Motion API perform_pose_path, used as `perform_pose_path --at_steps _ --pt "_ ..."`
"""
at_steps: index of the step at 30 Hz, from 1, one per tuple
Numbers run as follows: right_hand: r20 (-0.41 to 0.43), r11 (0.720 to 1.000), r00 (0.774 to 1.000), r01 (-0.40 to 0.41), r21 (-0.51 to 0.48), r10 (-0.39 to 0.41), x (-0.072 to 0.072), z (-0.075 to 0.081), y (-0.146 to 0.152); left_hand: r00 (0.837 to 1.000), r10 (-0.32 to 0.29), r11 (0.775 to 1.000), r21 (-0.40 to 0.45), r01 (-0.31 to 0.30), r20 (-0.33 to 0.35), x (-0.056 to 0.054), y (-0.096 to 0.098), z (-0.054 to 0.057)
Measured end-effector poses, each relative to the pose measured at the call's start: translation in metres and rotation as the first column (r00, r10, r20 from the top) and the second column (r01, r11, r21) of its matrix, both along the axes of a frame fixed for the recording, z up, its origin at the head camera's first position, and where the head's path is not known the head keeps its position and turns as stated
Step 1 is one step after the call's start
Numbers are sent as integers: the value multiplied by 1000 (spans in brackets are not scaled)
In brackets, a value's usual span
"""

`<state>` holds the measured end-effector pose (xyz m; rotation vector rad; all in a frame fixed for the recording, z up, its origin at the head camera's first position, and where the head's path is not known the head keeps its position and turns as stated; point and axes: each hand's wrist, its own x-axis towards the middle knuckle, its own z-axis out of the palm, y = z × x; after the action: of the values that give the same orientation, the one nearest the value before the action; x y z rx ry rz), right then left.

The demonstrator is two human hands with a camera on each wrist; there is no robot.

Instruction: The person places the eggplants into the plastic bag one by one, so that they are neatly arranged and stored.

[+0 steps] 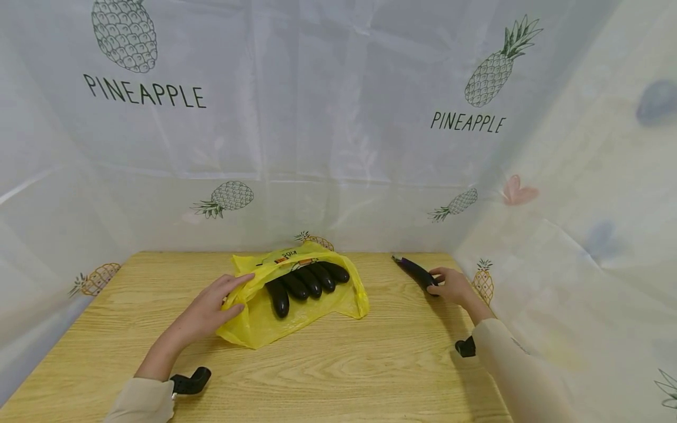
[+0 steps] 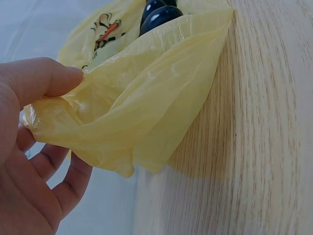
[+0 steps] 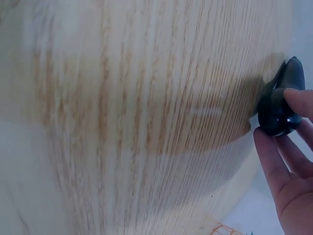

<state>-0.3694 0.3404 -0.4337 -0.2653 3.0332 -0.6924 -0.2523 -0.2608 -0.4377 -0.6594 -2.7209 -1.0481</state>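
A yellow plastic bag (image 1: 317, 309) lies on the table with its mouth toward me and several dark eggplants (image 1: 310, 281) side by side inside. My left hand (image 1: 213, 308) grips the bag's left edge between thumb and fingers; the left wrist view shows the thin film (image 2: 146, 98) pinched and raised there. At the right, my right hand (image 1: 452, 286) holds the near, rounded end of a single eggplant (image 1: 415, 271), whose stem end points away to the back left. In the right wrist view, thumb and fingers stand around that eggplant's end (image 3: 276, 115).
The wooden table (image 1: 338, 376) reaches back to a pale curtain (image 1: 328, 129) printed with pineapples, which also hangs along both sides. Black wrist-worn devices sit under each forearm, the left one (image 1: 191, 382) low over the table.
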Motion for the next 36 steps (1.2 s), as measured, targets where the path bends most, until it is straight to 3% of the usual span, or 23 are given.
perform_pose_path --at_steps 11,25,36 --pt "-17 999 1000 -13 -33 12 3 -7 4 1000 2 1000 -6 -2 -3 0 1 -1" --pt "-45 991 999 -10 -132 4 28 -6 -17 1000 2 1000 -10 -2 -3 -1 0 -1" --pt "-30 938 1000 -11 -348 0 55 7 -51 1000 1 1000 -16 -1 -6 -2 1 -1"
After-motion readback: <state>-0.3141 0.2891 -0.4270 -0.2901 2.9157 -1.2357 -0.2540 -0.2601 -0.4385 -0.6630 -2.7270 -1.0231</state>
